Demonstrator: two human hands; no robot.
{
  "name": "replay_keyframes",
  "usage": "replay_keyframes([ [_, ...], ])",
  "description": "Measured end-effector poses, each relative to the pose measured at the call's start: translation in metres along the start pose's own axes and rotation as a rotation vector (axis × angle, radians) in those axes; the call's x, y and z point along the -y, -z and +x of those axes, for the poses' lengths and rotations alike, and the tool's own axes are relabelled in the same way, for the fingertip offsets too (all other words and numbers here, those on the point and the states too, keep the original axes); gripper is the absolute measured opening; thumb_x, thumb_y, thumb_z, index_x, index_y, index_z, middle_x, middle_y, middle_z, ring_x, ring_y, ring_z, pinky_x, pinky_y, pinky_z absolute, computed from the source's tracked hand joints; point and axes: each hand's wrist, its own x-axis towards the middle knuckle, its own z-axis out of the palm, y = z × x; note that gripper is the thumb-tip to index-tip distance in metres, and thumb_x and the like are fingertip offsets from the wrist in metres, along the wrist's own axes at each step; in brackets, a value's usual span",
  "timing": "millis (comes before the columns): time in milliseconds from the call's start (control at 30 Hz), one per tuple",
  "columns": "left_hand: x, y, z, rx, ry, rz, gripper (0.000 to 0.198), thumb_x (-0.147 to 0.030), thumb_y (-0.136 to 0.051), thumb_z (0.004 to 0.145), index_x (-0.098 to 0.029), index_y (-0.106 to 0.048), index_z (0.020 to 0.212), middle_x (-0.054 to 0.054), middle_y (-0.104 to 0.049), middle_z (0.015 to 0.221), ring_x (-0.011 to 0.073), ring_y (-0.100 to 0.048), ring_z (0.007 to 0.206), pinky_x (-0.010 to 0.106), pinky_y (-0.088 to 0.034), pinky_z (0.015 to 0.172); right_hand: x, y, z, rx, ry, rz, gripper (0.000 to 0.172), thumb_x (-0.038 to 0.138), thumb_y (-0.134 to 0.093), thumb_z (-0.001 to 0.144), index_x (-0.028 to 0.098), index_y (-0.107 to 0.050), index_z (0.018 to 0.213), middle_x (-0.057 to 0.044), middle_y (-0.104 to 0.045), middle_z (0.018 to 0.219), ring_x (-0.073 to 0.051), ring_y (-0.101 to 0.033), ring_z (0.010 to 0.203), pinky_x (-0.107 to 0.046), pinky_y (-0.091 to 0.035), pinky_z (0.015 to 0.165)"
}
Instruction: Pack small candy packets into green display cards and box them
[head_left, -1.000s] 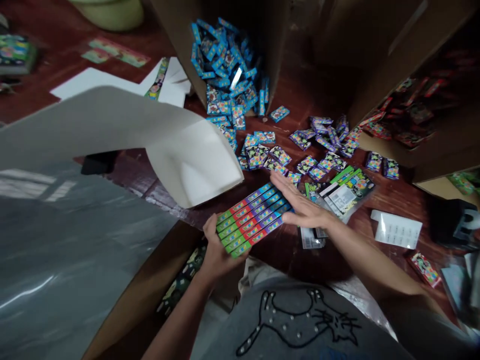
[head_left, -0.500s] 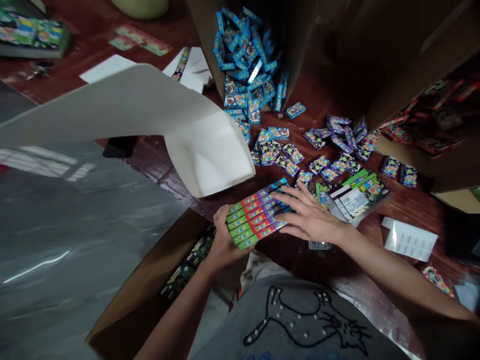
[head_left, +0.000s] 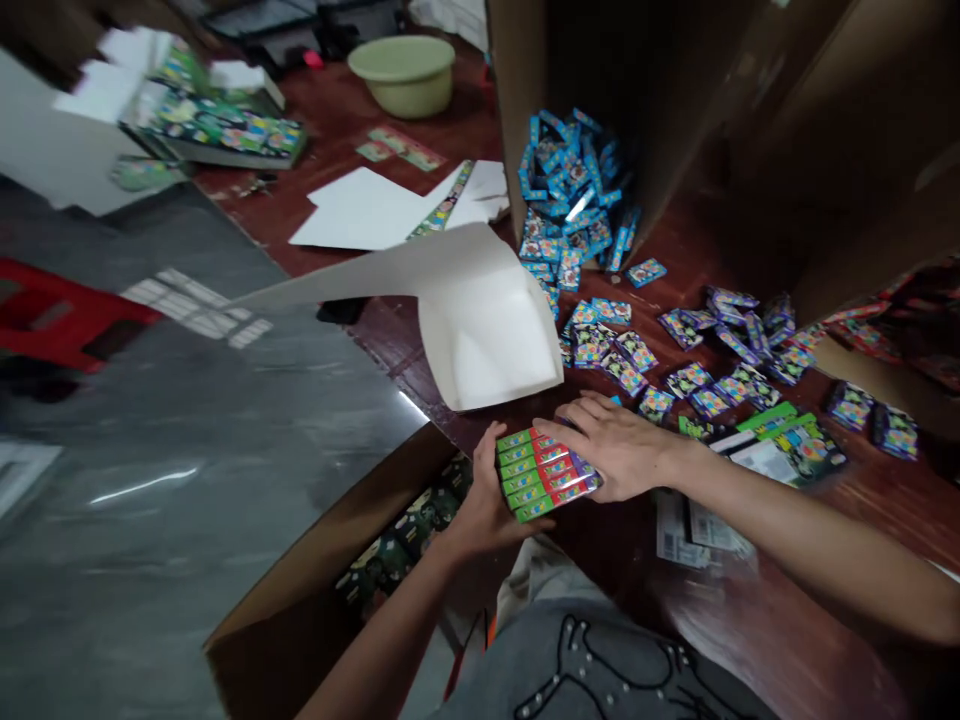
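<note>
A block of small candy boxes (head_left: 541, 470), stacked in green, red and purple columns, is held between my two hands. My left hand (head_left: 480, 505) wraps round its green end from the left and below. Over the purple end, my right hand (head_left: 615, 445) presses with its fingers, covering most of that side. Just beyond the block lies an open white carton (head_left: 491, 330), its long flap stretching left past the table edge. Loose purple boxes (head_left: 709, 395) lie to the right, and a heap of blue boxes (head_left: 570, 190) spills from a large cardboard box behind.
Green printed packets (head_left: 802, 445) lie right of my right hand. Below left stands a cardboard carton (head_left: 315, 540) with dark printed packs inside. A pale green basin (head_left: 405, 75) and white card sheets (head_left: 367, 210) are farther back. Red packs (head_left: 874, 325) sit at the far right.
The view has swung left, bringing the basin and a red stool into sight. My right hand has slid farther over the block, hiding its blue end. Both hands still hold it.
</note>
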Motion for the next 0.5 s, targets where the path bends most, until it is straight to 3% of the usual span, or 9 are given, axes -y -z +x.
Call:
replay_keyframes([
  [67, 0.004, 0.012, -0.005, -0.094, 0.041, 0.007, 0.159, -0.073, -0.093, 0.062, -0.020, 0.010, 0.171, 0.032, -0.010, 0.174, 0.0517, -0.020, 0.163, 0.068, -0.033, 0.126, -0.003, 0.018, 0.009, -0.027, 0.026, 0.003, 0.110, 0.041, -0.087, 0.068, 0.019, -0.041, 0.166, -0.021, -0.064, 0.140, -0.041, -0.062, 0.126, -0.060, -0.047, 0.115],
  [100, 0.007, 0.017, -0.006, -0.181, 0.060, 0.050, 0.151, -0.074, -0.089, 0.068, -0.019, 0.006, 0.172, 0.031, -0.010, 0.174, 0.0500, -0.020, 0.164, 0.067, -0.032, 0.127, -0.006, 0.029, 0.015, -0.070, 0.033, 0.007, 0.110, 0.044, -0.087, 0.069, 0.018, -0.040, 0.166, -0.022, -0.063, 0.141, -0.041, -0.062, 0.126, -0.058, -0.049, 0.113],
  [200, 0.010, 0.025, 0.008, -0.412, 0.073, 0.343, 0.093, -0.049, -0.076, 0.093, -0.018, -0.028, 0.167, 0.025, -0.040, 0.163, 0.0410, -0.038, 0.156, 0.062, -0.038, 0.124, -0.016, 0.064, 0.049, -0.227, 0.058, 0.016, 0.114, 0.054, -0.086, 0.073, 0.018, -0.032, 0.167, -0.022, -0.056, 0.150, -0.040, -0.058, 0.131, -0.057, -0.049, 0.114],
  [267, 0.011, 0.024, 0.029, -0.357, 0.064, 0.556, 0.056, -0.032, -0.069, 0.100, -0.020, -0.052, 0.152, 0.019, -0.060, 0.146, 0.0364, -0.051, 0.145, 0.056, -0.042, 0.119, -0.023, 0.081, 0.086, -0.275, 0.065, 0.006, 0.116, 0.058, -0.085, 0.075, 0.015, -0.029, 0.167, -0.023, -0.053, 0.152, -0.041, -0.056, 0.136, -0.058, -0.047, 0.116],
  [333, 0.012, 0.021, 0.051, -0.178, 0.070, 0.651, 0.036, -0.024, -0.060, 0.104, -0.023, -0.064, 0.140, 0.013, -0.071, 0.134, 0.0324, -0.061, 0.133, 0.051, -0.044, 0.114, -0.032, 0.088, 0.126, -0.252, 0.023, -0.023, 0.116, 0.057, -0.086, 0.074, 0.012, -0.030, 0.165, -0.024, -0.054, 0.149, -0.042, -0.055, 0.136, -0.058, -0.046, 0.117],
  [400, 0.013, 0.020, 0.065, -0.061, 0.087, 0.663, 0.034, -0.019, -0.050, 0.108, -0.025, -0.068, 0.137, 0.010, -0.075, 0.127, 0.0291, -0.068, 0.120, 0.048, -0.046, 0.109, -0.040, 0.087, 0.158, -0.164, -0.042, -0.074, 0.114, 0.057, -0.087, 0.073, 0.011, -0.033, 0.163, -0.024, -0.055, 0.146, -0.044, -0.055, 0.136, -0.060, -0.045, 0.117],
  [500, 0.018, 0.023, 0.063, -0.062, 0.121, 0.660, 0.039, -0.015, -0.045, 0.108, -0.028, -0.073, 0.132, 0.011, -0.074, 0.125, 0.0282, -0.070, 0.109, 0.047, -0.049, 0.100, -0.051, 0.071, 0.182, -0.027, -0.078, -0.132, 0.113, 0.061, -0.088, 0.071, 0.015, -0.038, 0.161, -0.023, -0.057, 0.145, -0.046, -0.055, 0.135, -0.065, -0.045, 0.115],
])
